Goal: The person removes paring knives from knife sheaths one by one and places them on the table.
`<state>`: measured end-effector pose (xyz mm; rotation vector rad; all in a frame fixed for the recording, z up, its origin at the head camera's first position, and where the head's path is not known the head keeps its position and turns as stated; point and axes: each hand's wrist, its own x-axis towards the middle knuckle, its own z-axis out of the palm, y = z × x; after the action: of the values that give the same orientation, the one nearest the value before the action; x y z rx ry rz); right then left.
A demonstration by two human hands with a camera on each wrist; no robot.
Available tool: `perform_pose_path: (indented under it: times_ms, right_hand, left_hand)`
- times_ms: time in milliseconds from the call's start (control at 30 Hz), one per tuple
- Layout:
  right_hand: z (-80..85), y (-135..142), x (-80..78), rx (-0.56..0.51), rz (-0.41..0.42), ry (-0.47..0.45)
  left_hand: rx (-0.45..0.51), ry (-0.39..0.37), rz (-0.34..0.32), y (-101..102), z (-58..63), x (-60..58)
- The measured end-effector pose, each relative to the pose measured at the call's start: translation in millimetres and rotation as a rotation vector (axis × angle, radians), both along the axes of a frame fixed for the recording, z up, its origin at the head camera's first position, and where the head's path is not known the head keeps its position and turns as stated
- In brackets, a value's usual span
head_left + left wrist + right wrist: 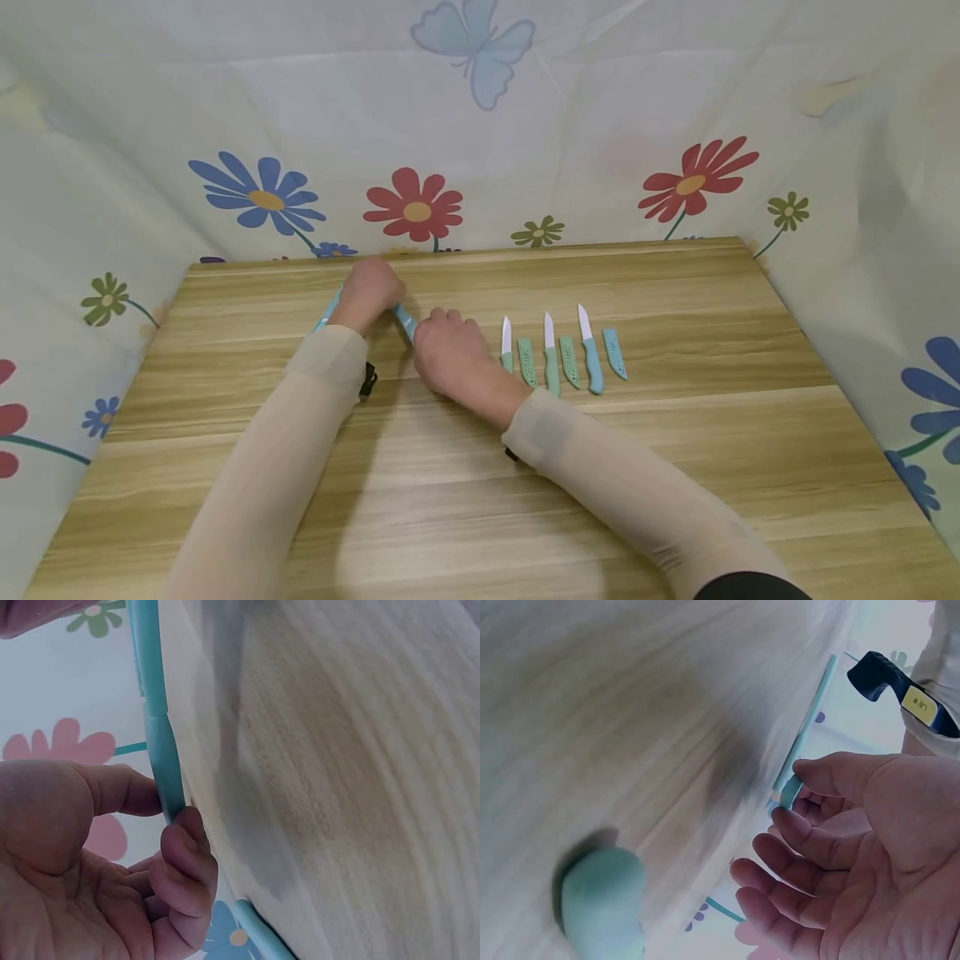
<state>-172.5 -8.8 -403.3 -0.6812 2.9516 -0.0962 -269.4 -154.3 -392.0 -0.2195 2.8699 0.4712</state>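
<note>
Two cream fabric sleeves lie nearest, reaching over the wood-grained desk. Past the right one stand, in a row, two green-handled, white-bladed knives, one blue-handled, white-bladed knife, two pale-green lettered sheaths and one light-blue lettered sheath, each knife with a sheath just beside it. Left of that row, the bare right hand is nearly closed at thumb and forefinger, pinching one end of a slim light-blue two-part piece, apparently a sheathed knife; its other fingers bend loosely. The piece seems to hang just above the desk, between both hands. If the parts were pulled and came free suddenly, a blade could, I judge, jerk towards fingers so close; a shallow fingertip pinch might also slip. It looks smooth and narrow, with a seam across it and no blade showing; which part is the handle I cannot tell. Farther along, the left hand pinches the opposite end, fingers curled in. Beside it lies a light-blue strip, partly hidden, before the flower-printed cloth.
</note>
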Motion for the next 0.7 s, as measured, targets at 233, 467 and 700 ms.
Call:
perform_pose_path:
  times_ms: [233,467,700]
  right_hand:
    - [7.8,8,0.8,-0.046,-0.038,-0.033]
    - [11.3,21,0.4,-0.098,-0.047,-0.011]
    - [17.3,33,2.0,-0.13,-0.058,0.022]
  left_hand:
    - [0.056,0.02,0.016,-1,3.0,1.4]
    - [0.19,0.054,0.069,-2,6.8,4.2]
    - [0.303,0.076,0.089,-5,13.9,8.6]
